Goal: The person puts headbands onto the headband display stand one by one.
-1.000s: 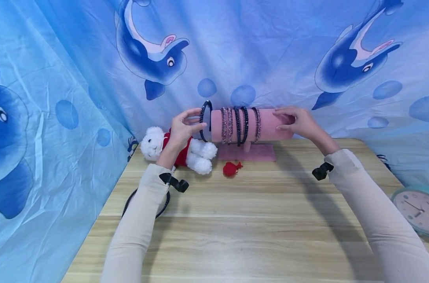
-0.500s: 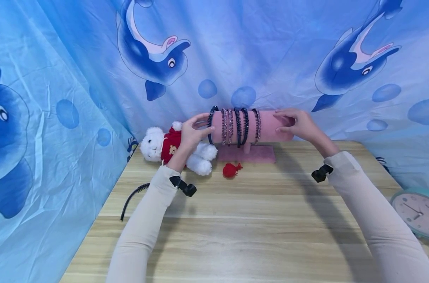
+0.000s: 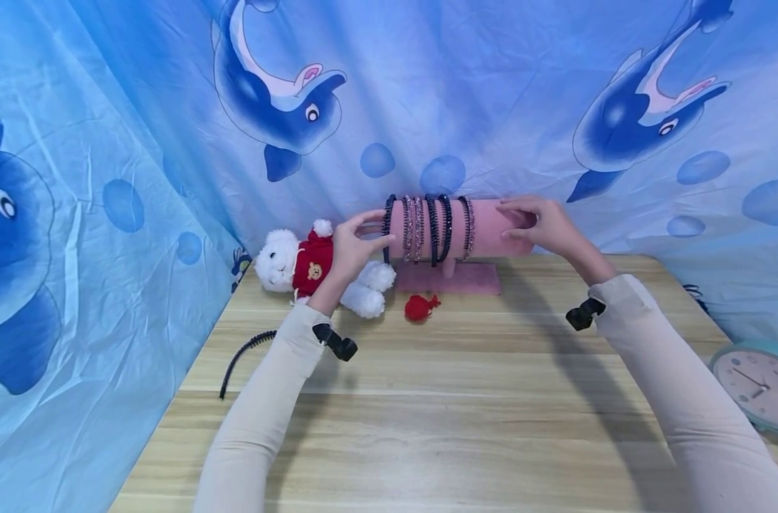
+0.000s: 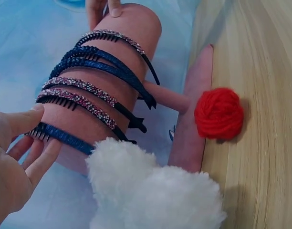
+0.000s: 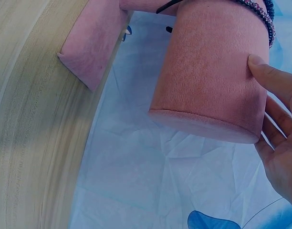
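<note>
A pink padded headband stand carries several glittery headbands along its horizontal roll. At the roll's left end sits a dark blue headband with comb teeth. My left hand pinches this band, thumb on its top side and fingers beneath in the left wrist view. Pink sequinned headbands lie just beyond, then two dark ones and another pink one. My right hand grips the roll's right end; in the right wrist view the thumb presses its side, with the other fingers partly hidden behind.
A white plush bear in a red top lies left of the stand, partly behind my left hand. In front of the stand's base is a small red yarn bundle. Another dark headband lies under my left forearm. An alarm clock stands at right.
My left hand has moved right, bringing the dark blue headband from beside the roll onto its left end. The right hand keeps its hold on the roll.
</note>
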The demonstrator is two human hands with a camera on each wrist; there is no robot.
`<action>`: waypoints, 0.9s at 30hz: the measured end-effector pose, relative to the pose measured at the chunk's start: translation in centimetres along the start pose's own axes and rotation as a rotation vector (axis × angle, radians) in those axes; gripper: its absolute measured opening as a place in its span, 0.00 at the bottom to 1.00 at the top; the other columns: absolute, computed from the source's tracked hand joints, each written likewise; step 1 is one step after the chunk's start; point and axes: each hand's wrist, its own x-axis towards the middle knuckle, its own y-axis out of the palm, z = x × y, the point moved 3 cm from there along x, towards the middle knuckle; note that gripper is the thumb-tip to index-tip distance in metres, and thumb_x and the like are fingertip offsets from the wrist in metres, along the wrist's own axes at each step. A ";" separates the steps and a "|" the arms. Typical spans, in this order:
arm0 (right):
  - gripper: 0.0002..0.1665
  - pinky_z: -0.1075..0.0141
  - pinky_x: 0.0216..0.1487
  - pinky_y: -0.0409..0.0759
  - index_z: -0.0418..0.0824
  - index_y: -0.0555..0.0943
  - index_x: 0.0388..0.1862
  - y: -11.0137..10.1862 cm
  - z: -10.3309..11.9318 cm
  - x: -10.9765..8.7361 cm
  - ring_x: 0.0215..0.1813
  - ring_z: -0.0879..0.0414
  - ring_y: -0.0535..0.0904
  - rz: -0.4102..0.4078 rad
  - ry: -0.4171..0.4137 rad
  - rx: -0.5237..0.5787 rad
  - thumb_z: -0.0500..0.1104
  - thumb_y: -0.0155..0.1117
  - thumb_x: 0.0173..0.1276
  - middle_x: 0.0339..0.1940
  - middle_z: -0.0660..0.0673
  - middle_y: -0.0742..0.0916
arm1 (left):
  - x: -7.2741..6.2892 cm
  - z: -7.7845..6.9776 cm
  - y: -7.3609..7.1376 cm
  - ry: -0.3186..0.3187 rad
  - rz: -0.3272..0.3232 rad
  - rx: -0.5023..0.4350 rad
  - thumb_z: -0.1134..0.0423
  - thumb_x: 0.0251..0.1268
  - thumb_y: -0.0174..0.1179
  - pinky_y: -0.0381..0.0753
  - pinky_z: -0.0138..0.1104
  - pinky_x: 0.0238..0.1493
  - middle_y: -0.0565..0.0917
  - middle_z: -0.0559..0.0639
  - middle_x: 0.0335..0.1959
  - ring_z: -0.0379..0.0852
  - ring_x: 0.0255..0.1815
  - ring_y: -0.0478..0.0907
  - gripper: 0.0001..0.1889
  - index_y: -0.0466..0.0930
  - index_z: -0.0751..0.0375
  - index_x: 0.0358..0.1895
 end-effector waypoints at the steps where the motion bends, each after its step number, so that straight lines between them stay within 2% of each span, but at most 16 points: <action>1: 0.32 0.42 0.83 0.59 0.35 0.81 0.63 0.0 0.0 0.0 0.78 0.36 0.65 0.000 0.000 -0.003 0.34 0.78 0.58 0.70 0.34 0.79 | 0.0 0.0 0.0 0.014 0.015 0.011 0.73 0.57 0.74 0.86 0.47 0.61 0.83 0.64 0.60 0.61 0.61 0.81 0.25 0.82 0.66 0.60; 3: 0.32 0.42 0.82 0.59 0.35 0.81 0.63 0.0 -0.1 0.0 0.78 0.36 0.66 -0.004 -0.002 -0.005 0.33 0.78 0.58 0.70 0.33 0.80 | 0.1 -0.1 0.0 0.032 0.046 0.050 0.73 0.58 0.73 0.84 0.51 0.64 0.81 0.65 0.62 0.63 0.62 0.81 0.25 0.81 0.68 0.61; 4: 0.32 0.42 0.82 0.59 0.34 0.81 0.63 0.0 -0.2 0.0 0.78 0.36 0.65 -0.005 -0.003 -0.003 0.33 0.78 0.58 0.69 0.33 0.80 | -0.1 -0.6 0.0 0.039 0.060 0.068 0.74 0.58 0.72 0.83 0.52 0.64 0.81 0.66 0.62 0.64 0.62 0.80 0.25 0.81 0.70 0.61; 10: 0.32 0.43 0.82 0.59 0.35 0.82 0.63 0.0 -0.1 -0.1 0.78 0.36 0.65 -0.010 0.007 -0.001 0.34 0.79 0.57 0.69 0.34 0.80 | 1.0 -1.3 -0.9 0.025 0.145 0.177 0.68 0.57 0.75 0.88 0.43 0.57 0.79 0.58 0.66 0.58 0.64 0.81 0.26 0.82 0.62 0.61; 11: 0.32 0.43 0.82 0.60 0.35 0.82 0.63 0.0 -0.1 -0.1 0.78 0.36 0.65 -0.007 0.010 -0.001 0.34 0.79 0.58 0.69 0.34 0.80 | 1.6 -1.0 -1.1 0.020 0.162 0.184 0.67 0.57 0.75 0.88 0.41 0.58 0.79 0.56 0.67 0.56 0.65 0.80 0.27 0.82 0.60 0.62; 16: 0.32 0.43 0.83 0.59 0.36 0.82 0.63 -0.1 0.0 -0.1 0.79 0.37 0.65 -0.004 0.016 -0.001 0.34 0.79 0.58 0.70 0.34 0.80 | 3.4 -1.8 -2.0 -0.014 0.294 0.188 0.70 0.57 0.74 0.81 0.47 0.68 0.74 0.55 0.72 0.56 0.72 0.72 0.32 0.78 0.60 0.67; 22: 0.32 0.43 0.83 0.59 0.36 0.81 0.63 0.0 -0.1 0.0 0.79 0.37 0.65 -0.001 0.013 -0.004 0.34 0.79 0.58 0.70 0.35 0.80 | 4.7 -2.2 -2.3 -0.043 0.480 0.197 0.74 0.56 0.73 0.74 0.50 0.75 0.68 0.54 0.77 0.57 0.78 0.64 0.35 0.74 0.63 0.70; 24: 0.32 0.43 0.83 0.59 0.36 0.81 0.64 0.1 -0.1 0.0 0.78 0.37 0.65 0.002 0.012 -0.005 0.34 0.79 0.58 0.70 0.34 0.80 | 4.9 -2.1 -2.2 -0.048 0.513 0.221 0.74 0.55 0.74 0.72 0.49 0.77 0.67 0.54 0.78 0.57 0.78 0.63 0.36 0.74 0.63 0.70; 27: 0.33 0.43 0.83 0.59 0.36 0.81 0.64 0.0 -0.1 0.0 0.79 0.37 0.65 0.002 0.014 -0.004 0.34 0.79 0.58 0.70 0.34 0.79 | 5.1 -1.9 -2.2 -0.057 0.522 0.263 0.72 0.53 0.76 0.72 0.46 0.77 0.68 0.51 0.78 0.54 0.78 0.63 0.37 0.75 0.58 0.70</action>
